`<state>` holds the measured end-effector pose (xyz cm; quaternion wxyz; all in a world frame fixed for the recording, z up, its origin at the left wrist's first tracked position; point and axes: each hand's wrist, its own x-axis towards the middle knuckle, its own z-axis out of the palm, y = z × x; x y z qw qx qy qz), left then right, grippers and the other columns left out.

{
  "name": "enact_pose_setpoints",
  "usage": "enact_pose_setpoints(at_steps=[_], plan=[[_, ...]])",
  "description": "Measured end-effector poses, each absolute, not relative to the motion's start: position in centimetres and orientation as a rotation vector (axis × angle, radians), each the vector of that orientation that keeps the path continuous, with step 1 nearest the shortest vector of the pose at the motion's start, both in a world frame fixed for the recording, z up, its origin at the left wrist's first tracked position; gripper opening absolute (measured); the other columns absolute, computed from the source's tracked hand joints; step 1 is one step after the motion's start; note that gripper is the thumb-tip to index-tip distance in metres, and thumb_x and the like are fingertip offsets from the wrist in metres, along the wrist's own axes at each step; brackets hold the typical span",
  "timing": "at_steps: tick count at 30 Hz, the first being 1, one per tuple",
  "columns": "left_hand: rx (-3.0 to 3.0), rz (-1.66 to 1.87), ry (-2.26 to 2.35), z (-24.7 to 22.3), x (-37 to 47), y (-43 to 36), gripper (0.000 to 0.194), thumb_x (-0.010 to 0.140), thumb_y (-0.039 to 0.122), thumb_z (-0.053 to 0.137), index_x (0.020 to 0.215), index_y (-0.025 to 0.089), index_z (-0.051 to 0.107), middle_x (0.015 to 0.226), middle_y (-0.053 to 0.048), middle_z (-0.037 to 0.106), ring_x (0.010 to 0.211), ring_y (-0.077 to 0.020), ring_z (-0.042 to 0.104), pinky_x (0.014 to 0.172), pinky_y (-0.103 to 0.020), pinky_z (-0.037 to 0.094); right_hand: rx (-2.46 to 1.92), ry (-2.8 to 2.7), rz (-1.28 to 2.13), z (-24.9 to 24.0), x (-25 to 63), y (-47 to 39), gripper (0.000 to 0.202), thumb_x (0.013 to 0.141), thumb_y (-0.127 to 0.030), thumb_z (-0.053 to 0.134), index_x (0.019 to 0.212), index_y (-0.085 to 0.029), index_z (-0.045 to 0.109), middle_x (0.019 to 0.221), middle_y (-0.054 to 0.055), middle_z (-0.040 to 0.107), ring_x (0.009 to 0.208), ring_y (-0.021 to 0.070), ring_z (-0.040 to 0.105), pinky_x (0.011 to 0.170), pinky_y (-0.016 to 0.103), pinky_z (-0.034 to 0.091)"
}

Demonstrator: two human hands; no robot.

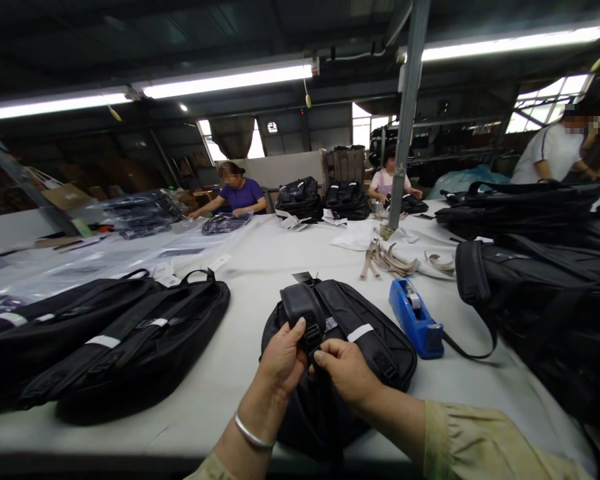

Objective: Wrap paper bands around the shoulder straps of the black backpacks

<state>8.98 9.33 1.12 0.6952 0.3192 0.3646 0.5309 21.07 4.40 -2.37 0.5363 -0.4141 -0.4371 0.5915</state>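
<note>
A black backpack lies on the white table in front of me, its straps facing up. One strap carries a white band. My left hand, with a silver bangle at the wrist, pinches the left edge of a strap beside its black buckle. My right hand is closed on the same strap just below the buckle, thumb and forefinger together. The two hands are close to each other. Right of the backpack stands a blue tape dispenser.
Black backpacks lie at the left and are piled at the right. Beige strips lie beyond the dispenser, near a metal post. Three people work farther back. Plastic-wrapped bags are stacked at the back left.
</note>
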Motion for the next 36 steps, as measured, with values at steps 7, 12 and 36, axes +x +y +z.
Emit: enact_pose_setpoints(at_steps=[7, 12, 36], plan=[[0.68, 1.224, 0.827, 1.3, 8.4, 9.3, 0.023, 0.073, 0.023, 0.075, 0.09, 0.014, 0.062, 0.075, -0.004, 0.069, 0.064, -0.018, 0.066, 0.063, -0.031, 0.055, -1.14, -1.013, 1.51, -3.6, 20.4, 4.7, 0.036, 0.066, -0.047, 0.069, 0.079, -0.015, 0.061, 0.067, 0.003, 0.066, 0.056, 0.0151, 0.059, 0.057, 0.029, 0.046], [0.658, 1.208, 0.884, 0.7, 8.3, 9.4, 0.026, 0.071, 0.028, 0.077, 0.085, 0.015, 0.059, 0.065, 0.0, 0.064, 0.052, -0.0134, 0.06, 0.05, -0.025, 0.048, -1.036, -1.151, 1.422, -2.2, 20.3, 5.5, 0.03, 0.073, -0.045, 0.067, 0.073, -0.015, 0.064, 0.061, 0.0, 0.061, 0.055, 0.013, 0.055, 0.056, 0.026, 0.043], [0.671, 1.294, 0.827, 0.7, 7.7, 9.7, 0.028, 0.066, 0.026, 0.08, 0.083, 0.013, 0.061, 0.069, -0.001, 0.066, 0.06, -0.0126, 0.06, 0.056, -0.023, 0.049, -1.055, -1.089, 1.472, -2.8, 20.3, 5.8, 0.036, 0.07, -0.045, 0.071, 0.079, -0.011, 0.068, 0.069, 0.006, 0.069, 0.056, 0.0142, 0.061, 0.056, 0.026, 0.047]])
